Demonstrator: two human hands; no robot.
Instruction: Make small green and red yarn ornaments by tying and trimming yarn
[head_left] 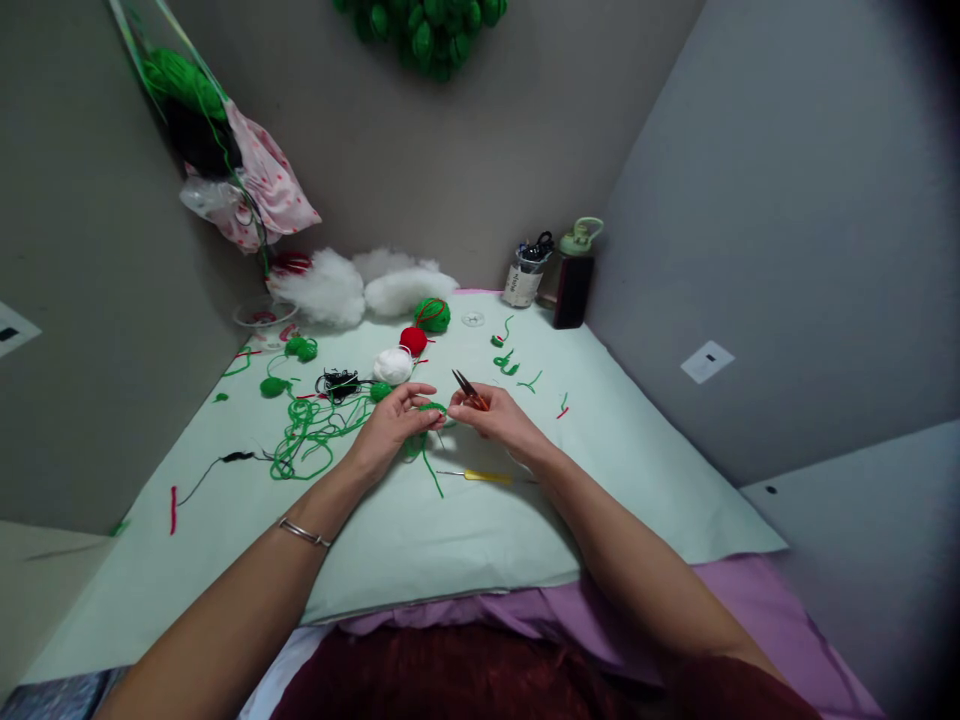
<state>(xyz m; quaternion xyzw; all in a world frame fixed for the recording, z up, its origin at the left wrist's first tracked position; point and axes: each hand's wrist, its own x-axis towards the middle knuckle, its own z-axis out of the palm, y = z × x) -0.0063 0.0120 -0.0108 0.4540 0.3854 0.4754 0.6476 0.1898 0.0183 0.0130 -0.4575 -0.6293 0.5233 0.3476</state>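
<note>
Left fingers (415,390) pinch a green yarn piece (433,407), seemingly unfinished; right fingers (469,412) curl around scissors (466,385); green balls (274,386), apparently done, lie toward the left edge of the tabletop (637,440).

left fingers (420,389) and right fingers (466,413) nearly meet, apparently curled.

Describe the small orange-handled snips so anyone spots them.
Over the pale green sheet, find the right hand. It grips the orange-handled snips, blades pointing away. Their two dark blades set them apart from the slim yellow-handled hook below.
</note>
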